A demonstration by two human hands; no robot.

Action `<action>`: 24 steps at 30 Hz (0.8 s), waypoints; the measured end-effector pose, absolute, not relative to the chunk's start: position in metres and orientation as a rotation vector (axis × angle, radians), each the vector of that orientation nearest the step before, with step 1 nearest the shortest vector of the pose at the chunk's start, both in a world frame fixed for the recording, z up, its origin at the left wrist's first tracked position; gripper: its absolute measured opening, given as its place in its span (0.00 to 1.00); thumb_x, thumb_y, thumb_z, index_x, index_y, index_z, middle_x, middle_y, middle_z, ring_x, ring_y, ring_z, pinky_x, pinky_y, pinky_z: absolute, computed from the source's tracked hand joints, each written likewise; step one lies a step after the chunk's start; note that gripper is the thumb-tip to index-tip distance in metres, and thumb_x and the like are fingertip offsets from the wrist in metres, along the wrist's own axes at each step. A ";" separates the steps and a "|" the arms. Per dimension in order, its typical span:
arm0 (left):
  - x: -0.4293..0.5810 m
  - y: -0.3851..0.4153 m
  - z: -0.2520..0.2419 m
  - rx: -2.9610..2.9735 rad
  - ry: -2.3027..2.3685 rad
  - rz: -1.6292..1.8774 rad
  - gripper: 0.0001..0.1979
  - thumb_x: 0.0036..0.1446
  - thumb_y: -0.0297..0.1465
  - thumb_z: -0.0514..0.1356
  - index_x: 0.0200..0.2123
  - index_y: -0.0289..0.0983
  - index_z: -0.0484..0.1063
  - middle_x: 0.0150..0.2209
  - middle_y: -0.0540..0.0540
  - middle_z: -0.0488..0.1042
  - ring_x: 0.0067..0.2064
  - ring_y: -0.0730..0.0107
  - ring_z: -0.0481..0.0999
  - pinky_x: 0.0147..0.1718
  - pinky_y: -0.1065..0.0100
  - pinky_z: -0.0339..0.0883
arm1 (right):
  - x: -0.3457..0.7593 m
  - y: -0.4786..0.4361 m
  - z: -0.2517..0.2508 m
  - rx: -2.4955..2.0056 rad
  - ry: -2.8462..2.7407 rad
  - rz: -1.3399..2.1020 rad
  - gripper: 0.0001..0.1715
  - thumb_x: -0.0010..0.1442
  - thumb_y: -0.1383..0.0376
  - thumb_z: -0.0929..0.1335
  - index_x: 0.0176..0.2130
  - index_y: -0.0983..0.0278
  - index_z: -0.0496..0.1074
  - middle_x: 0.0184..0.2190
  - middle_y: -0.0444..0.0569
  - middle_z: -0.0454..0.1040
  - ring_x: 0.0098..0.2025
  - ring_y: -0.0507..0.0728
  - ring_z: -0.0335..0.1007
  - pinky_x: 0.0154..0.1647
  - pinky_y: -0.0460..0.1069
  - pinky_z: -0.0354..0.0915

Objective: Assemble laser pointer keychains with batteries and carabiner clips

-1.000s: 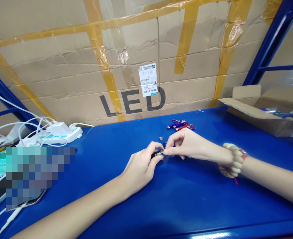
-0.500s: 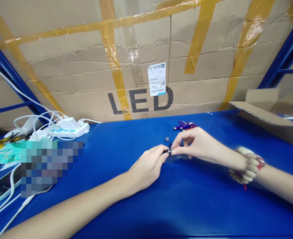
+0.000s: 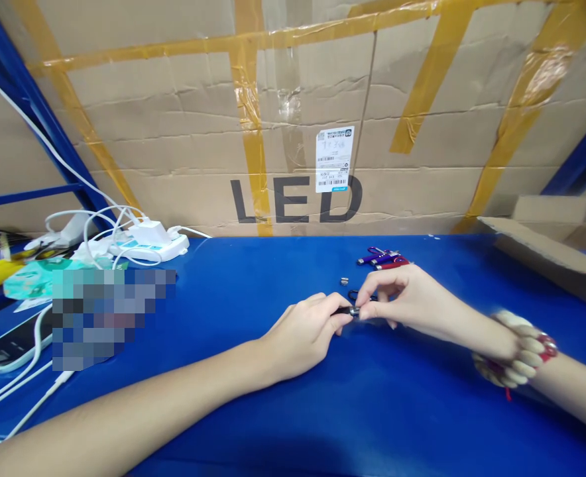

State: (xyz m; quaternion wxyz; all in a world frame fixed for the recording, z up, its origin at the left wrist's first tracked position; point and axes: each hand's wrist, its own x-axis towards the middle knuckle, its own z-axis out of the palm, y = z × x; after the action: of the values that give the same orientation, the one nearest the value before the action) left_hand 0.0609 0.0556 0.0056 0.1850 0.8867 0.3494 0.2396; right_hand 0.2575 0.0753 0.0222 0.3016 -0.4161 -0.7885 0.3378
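My left hand (image 3: pixel 309 330) and my right hand (image 3: pixel 408 298) meet over the blue table (image 3: pixel 273 278), both pinched on a small black keychain flashlight (image 3: pixel 349 310) held between their fingertips. The left fingers grip its body; the right thumb and forefinger close on its metal end. A small silver part (image 3: pixel 344 281) lies just behind the hands. Further back lies a small pile of purple and red keychain flashlights (image 3: pixel 385 258). My right wrist wears a bead bracelet (image 3: pixel 514 359).
A big taped cardboard box marked LED (image 3: pixel 293 132) stands along the back. A white power strip with cables (image 3: pixel 144 244) sits at back left, a phone (image 3: pixel 12 341) at the left edge. An open cardboard box (image 3: pixel 551 255) stands at the right.
The view has swung left, so everything sits further right in the picture. Both hands stay pinched together on the small flashlight, with only slight finger movement.
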 end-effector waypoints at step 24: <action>0.059 0.055 -0.004 2.487 0.937 0.881 0.08 0.59 0.27 0.52 0.36 0.37 0.70 0.34 0.49 0.77 0.34 0.71 0.75 0.32 0.73 0.65 | 0.254 0.073 0.010 -1.162 -2.031 1.041 0.13 0.46 0.59 0.72 0.27 0.67 0.75 0.19 0.44 0.72 0.15 0.45 0.59 0.16 0.41 0.56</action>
State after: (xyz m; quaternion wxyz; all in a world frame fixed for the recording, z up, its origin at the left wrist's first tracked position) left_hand 0.0594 0.0550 -0.0041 0.1703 0.8753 0.3297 0.3100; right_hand 0.2537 0.0727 0.0100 0.2863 -0.4348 -0.7598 0.3894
